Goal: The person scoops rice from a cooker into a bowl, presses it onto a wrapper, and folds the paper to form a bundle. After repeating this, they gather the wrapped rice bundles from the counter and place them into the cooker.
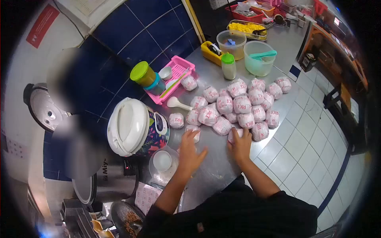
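Many round parcels wrapped in white paper with red print, such as this paper-wrapped parcel [208,115], are heaped on the steel counter [216,158]. At the near edge of the heap, my right hand [241,150] has its fingers around one wrapped parcel [235,135], partly hidden beneath them. My left hand [189,156] is open, thumb spread away, its fingertips right at another wrapped parcel [193,133]. A white rice paddle [178,104] lies against the heap's left side. Below my left wrist's outer side stands a clear container with a small white bowl [162,160].
A lidded rice container [129,127] stands left, above a steel rice cooker [115,180]. Behind the heap are a pink basket [189,64], a green-capped bottle [229,67] and plastic tubs [260,65]. Patterned wrapping paper [147,197] and a mortar-like bowl [126,216] lie lower left.
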`<state>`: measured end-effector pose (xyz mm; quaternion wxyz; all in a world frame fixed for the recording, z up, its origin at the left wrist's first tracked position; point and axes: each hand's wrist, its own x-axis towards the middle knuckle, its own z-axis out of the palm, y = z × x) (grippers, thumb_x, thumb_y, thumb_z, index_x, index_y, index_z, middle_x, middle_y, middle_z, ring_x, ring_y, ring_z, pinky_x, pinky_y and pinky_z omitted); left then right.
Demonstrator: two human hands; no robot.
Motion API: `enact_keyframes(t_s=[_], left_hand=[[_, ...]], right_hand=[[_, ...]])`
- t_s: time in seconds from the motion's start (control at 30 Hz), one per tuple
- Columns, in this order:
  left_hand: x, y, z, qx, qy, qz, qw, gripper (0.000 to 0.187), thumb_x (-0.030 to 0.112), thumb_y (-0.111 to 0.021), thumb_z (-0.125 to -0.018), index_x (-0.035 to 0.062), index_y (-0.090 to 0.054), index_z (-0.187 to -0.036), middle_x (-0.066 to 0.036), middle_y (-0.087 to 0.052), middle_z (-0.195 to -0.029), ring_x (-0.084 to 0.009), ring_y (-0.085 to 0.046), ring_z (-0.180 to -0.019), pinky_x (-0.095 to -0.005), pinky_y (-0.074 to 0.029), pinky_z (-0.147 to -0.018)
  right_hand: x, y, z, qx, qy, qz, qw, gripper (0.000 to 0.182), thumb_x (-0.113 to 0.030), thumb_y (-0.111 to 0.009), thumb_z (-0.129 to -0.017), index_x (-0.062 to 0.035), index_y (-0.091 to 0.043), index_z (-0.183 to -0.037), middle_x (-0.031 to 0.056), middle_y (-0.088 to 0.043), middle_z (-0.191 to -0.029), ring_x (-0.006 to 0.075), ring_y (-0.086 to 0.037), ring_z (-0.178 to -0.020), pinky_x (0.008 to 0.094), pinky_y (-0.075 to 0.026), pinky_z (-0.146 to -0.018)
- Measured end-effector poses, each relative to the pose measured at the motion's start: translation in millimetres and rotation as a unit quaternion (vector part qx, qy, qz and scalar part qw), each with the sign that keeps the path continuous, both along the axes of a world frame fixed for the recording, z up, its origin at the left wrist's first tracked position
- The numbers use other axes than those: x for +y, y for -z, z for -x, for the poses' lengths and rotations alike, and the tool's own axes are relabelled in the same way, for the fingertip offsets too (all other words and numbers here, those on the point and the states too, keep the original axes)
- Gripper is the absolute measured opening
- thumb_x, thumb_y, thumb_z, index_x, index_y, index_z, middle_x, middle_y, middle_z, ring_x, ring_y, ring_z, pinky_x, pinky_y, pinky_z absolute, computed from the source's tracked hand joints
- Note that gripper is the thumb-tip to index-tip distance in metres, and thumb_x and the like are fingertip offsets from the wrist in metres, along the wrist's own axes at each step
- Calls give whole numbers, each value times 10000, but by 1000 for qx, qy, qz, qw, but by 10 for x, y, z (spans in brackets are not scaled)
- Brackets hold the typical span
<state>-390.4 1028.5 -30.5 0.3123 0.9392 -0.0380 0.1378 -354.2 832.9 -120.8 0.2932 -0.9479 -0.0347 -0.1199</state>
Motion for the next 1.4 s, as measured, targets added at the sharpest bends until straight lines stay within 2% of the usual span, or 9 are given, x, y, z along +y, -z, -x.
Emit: enact_keyframes(t_s=[0.37, 0.43, 0.53, 0.63, 0.83, 0.97, 1.1, 1.27, 1.4], left_hand=[[-233, 187, -999, 78, -16, -41, 996, 711, 263, -775, -607, 158, -475, -1244, -141, -509, -1146, -315, -511, -1089, -429, -436, -925], [-114, 303, -718, 103, -45, 166, 980, 674, 275, -751, -651, 129, -465, -1243, -139, -520, -1160, -310, -524, -1079, -433, -430, -932], [19, 29, -18, 181, -64, 644, 741, 564, 368, -603, -800, 95, -439, -1265, -114, -548, -1166, -244, -563, -1014, -374, -468, -861], [244, -418, 783, 119, 35, 804, 581, 562, 496, -500, -842, 108, -452, -1245, -158, -549, -1080, -232, -558, -913, -304, -485, -702], [1419, -896, 2723, -118, 248, 818, 506, 1038, 826, -616, -549, 63, -390, -1215, -175, -503, -920, -194, -524, -672, -263, -403, -520], [2142, -1023, 3959, -272, 184, 765, 555, 989, 684, -762, -540, 58, -388, -1208, -197, -493, -1012, -228, -553, -757, -283, -480, -586], [2649, -875, 4932, -417, -46, 637, 647, 991, 619, -808, -535, 36, -380, -1213, -193, -500, -1096, -221, -574, -813, -260, -482, -526], [2995, -784, 5350, -423, -350, 501, 669, 1000, 599, -770, -608, 1, -331, -1279, -212, -490, -1081, -141, -549, -613, -223, -461, -442], [3282, -564, 5351, -430, -332, 522, 657, 1069, 609, -792, -568, -26, -323, -1289, -208, -489, -1102, -144, -558, -639, -216, -472, -463]], right_hand=[[-307, -4, -55, 93, -65, -473, 874, 531, -320, -736, -732, -55, -503, -1128, 112, -539, -1108, 250, -567, -951, 366, -492, -760], [-283, -464, -67, 277, -47, -844, 457, 512, -458, -598, -841, -83, -494, -1173, 104, -585, -1045, 234, -599, -879, 338, -512, -690], [-114, -724, -90, 357, -186, -819, 408, 605, -569, -440, -891, -103, -436, -1277, 120, -562, -1146, 264, -575, -974, 401, -490, -742], [336, -1062, -10, 432, -366, -761, 317, 719, -633, -412, -864, -83, -383, -1327, 166, -536, -1202, 296, -590, -983, 401, -501, -721], [1787, -1905, 848, 603, -493, -594, 200, 920, -509, -697, -750, -47, -226, -1392, 285, -473, -1224, 356, -641, -836, 336, -578, -562], [2940, -2759, 1376, 531, -589, -512, 330, 910, -500, -743, -705, -4, -316, -1337, 178, -580, -1054, 262, -647, -795, 360, -565, -626], [4402, -3404, 1755, 311, -642, -333, 617, 664, -380, -749, -723, 2, -498, -1204, 98, -632, -988, 193, -629, -875, 346, -515, -796], [6259, -2980, 1972, 275, -720, 38, 636, 568, -456, -758, -668, 19, -651, -962, 142, -654, -909, 216, -647, -790, 307, -537, -586], [6839, -2493, 2343, 199, -717, 383, 548, 667, -470, -733, -692, 89, -588, -1026, 185, -645, -881, 281, -640, -769, 367, -528, -676]])
